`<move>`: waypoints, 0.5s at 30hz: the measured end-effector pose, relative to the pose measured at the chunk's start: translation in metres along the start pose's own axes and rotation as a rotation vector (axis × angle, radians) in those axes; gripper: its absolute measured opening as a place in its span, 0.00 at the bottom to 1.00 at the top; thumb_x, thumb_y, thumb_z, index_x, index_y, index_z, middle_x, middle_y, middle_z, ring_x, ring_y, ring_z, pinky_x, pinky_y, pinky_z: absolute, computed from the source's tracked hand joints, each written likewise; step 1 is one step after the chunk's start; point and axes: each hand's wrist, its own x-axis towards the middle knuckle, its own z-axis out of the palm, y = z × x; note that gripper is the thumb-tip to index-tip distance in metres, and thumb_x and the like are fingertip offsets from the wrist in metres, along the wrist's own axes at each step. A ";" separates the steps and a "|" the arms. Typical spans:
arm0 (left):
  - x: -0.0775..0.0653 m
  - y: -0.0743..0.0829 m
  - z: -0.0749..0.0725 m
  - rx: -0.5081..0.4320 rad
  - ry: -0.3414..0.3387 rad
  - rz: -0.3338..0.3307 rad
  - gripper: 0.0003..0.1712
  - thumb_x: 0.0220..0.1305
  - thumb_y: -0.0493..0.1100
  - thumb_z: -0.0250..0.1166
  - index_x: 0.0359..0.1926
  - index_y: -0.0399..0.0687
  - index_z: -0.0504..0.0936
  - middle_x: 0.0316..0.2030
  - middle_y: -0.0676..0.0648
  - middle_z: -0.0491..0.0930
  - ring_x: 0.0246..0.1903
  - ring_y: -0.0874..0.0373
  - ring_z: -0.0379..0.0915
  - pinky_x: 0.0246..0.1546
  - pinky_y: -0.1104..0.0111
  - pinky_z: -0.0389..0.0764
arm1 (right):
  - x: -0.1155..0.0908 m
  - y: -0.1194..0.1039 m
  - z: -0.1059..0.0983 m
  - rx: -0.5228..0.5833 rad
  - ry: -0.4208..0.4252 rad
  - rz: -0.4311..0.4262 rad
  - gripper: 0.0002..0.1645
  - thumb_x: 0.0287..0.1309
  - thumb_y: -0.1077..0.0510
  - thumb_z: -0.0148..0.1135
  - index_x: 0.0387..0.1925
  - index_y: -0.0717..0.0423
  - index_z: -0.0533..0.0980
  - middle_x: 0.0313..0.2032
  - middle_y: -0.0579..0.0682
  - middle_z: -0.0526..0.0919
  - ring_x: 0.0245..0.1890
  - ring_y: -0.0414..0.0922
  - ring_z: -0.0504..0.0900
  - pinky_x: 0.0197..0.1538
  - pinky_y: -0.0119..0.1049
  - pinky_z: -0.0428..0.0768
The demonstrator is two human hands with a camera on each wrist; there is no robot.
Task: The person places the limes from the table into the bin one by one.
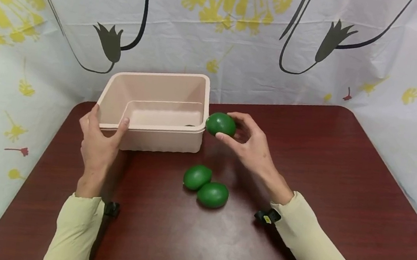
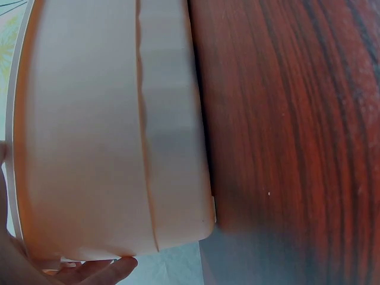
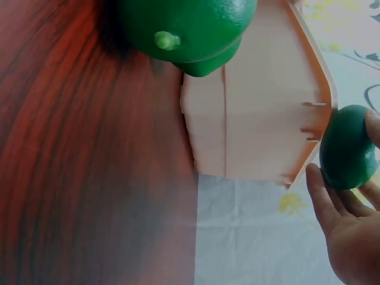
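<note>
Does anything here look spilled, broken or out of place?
Nothing stands out: the pale pink bin stands upright without visible damage, gripped by the left hand; two green fruits lie together on the table, and the right hand holds another green fruit beside the bin.

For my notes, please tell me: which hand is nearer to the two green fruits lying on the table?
Right hand. It is beyond the two green fruits, to their right, holding another fruit. The left hand grips the near left corner of the bin, farther away.
</note>
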 end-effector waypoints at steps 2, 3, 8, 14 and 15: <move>0.000 0.000 0.000 0.001 0.000 -0.001 0.54 0.59 0.74 0.66 0.82 0.68 0.56 0.78 0.49 0.58 0.65 0.30 0.73 0.62 0.36 0.69 | 0.000 -0.002 0.000 0.006 0.001 -0.003 0.32 0.58 0.57 0.78 0.63 0.48 0.76 0.58 0.49 0.84 0.51 0.43 0.85 0.54 0.30 0.83; 0.000 0.000 0.000 0.000 0.000 -0.001 0.54 0.59 0.74 0.66 0.82 0.68 0.56 0.78 0.49 0.58 0.65 0.30 0.73 0.62 0.36 0.69 | 0.000 -0.002 0.000 0.006 0.000 -0.006 0.32 0.58 0.56 0.78 0.63 0.47 0.76 0.58 0.48 0.84 0.51 0.43 0.85 0.54 0.30 0.83; 0.000 0.000 0.000 -0.003 0.002 -0.002 0.55 0.59 0.74 0.66 0.82 0.68 0.56 0.77 0.50 0.59 0.66 0.30 0.72 0.63 0.36 0.69 | 0.002 -0.007 0.001 -0.008 0.005 -0.039 0.32 0.56 0.56 0.79 0.62 0.47 0.77 0.56 0.48 0.84 0.50 0.42 0.85 0.54 0.31 0.83; -0.001 0.001 0.000 -0.001 0.004 -0.005 0.54 0.60 0.73 0.66 0.82 0.68 0.56 0.77 0.50 0.59 0.65 0.29 0.73 0.62 0.36 0.69 | 0.008 -0.011 0.005 -0.003 0.005 -0.075 0.33 0.54 0.58 0.80 0.62 0.49 0.78 0.56 0.48 0.83 0.47 0.42 0.86 0.54 0.31 0.84; -0.001 0.001 0.000 -0.001 0.004 -0.005 0.54 0.60 0.73 0.66 0.82 0.68 0.56 0.77 0.50 0.59 0.65 0.29 0.73 0.62 0.36 0.69 | 0.009 -0.012 0.006 0.005 0.003 -0.078 0.34 0.54 0.58 0.80 0.62 0.50 0.78 0.56 0.48 0.83 0.47 0.42 0.87 0.54 0.31 0.84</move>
